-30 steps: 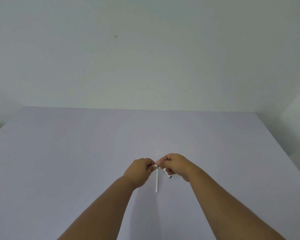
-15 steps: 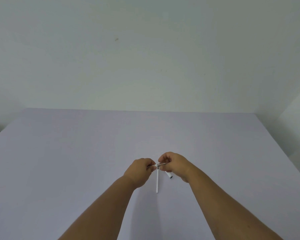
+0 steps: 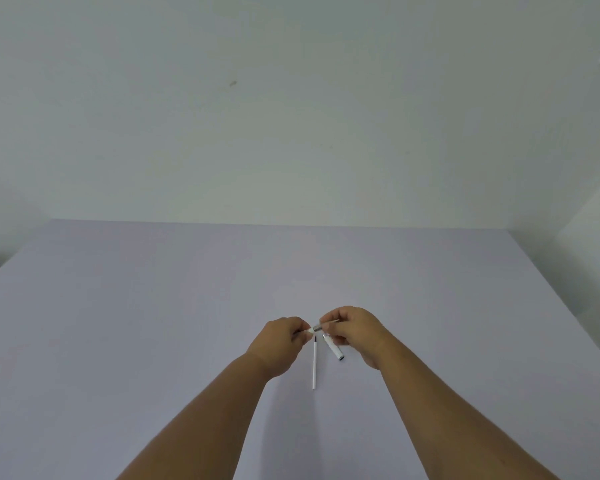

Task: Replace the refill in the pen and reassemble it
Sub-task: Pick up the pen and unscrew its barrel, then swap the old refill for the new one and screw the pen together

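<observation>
My left hand [image 3: 281, 337] and my right hand [image 3: 355, 329] meet fingertip to fingertip just above the table. Between them sits a small pen piece [image 3: 317, 328], white on the left and silver on the right. The left fingers pinch its white end and the right fingers pinch its silver end. A thin grey rod [image 3: 333, 321] shows along the right fingertips. On the table below lies a thin white refill [image 3: 314, 363] with its dark tip pointing away from me. A short white pen part with a dark end [image 3: 334, 348] lies slanted beside it, partly under my right hand.
The work surface is a wide pale lilac table [image 3: 153, 323], with its far edge against a plain white wall. The table's right edge runs diagonally near a white block [image 3: 589, 258].
My hands have drawn slightly apart, so the white and silver piece between the fingertips now shows. The slanted white part under my right hand is more exposed. The refill has stayed put.
</observation>
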`<action>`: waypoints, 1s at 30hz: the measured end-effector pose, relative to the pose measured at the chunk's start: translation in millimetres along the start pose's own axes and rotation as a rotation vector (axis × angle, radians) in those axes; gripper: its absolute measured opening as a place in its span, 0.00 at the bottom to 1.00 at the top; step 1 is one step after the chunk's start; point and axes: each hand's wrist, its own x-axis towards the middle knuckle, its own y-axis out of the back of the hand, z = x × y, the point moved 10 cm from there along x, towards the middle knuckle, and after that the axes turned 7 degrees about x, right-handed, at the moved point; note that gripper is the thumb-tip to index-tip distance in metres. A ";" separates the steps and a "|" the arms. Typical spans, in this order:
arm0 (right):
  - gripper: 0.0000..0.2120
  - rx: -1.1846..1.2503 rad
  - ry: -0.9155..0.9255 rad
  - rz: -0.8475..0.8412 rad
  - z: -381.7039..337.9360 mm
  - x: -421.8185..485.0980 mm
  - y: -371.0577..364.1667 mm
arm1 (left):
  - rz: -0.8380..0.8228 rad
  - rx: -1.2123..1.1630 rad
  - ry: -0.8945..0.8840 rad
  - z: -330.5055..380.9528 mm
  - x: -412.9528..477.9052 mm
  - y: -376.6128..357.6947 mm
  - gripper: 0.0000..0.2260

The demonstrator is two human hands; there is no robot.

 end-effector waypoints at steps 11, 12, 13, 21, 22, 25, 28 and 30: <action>0.04 0.289 0.043 0.066 -16.4 1.9 7.0 | -0.084 -0.147 -0.008 -0.3 0.1 -3.6 0.07; 0.04 0.337 0.049 0.109 -18.7 2.8 11.3 | -0.087 -0.156 0.002 -2.0 0.1 -3.6 0.07; 0.05 0.395 0.057 0.172 -19.9 3.6 18.9 | -0.087 -0.171 0.017 -5.2 -0.1 -3.7 0.07; 0.06 -0.588 -0.112 0.142 33.1 16.1 1.4 | -0.069 -0.276 0.133 -35.1 0.3 -23.3 0.06; 0.05 -0.713 -0.113 0.126 41.4 17.5 -7.5 | -0.074 -0.277 0.132 -36.1 0.5 -27.6 0.06; 0.07 -0.837 -0.087 0.208 53.4 19.9 -15.1 | -0.095 -0.275 0.131 -39.4 1.9 -37.7 0.06; 0.07 -0.864 -0.061 0.250 54.8 20.5 -16.3 | -0.094 -0.265 0.128 -42.9 2.0 -39.5 0.05; 0.05 -0.882 -0.071 0.234 58.5 21.9 -18.5 | -0.108 -0.253 0.124 -47.0 2.6 -42.3 0.05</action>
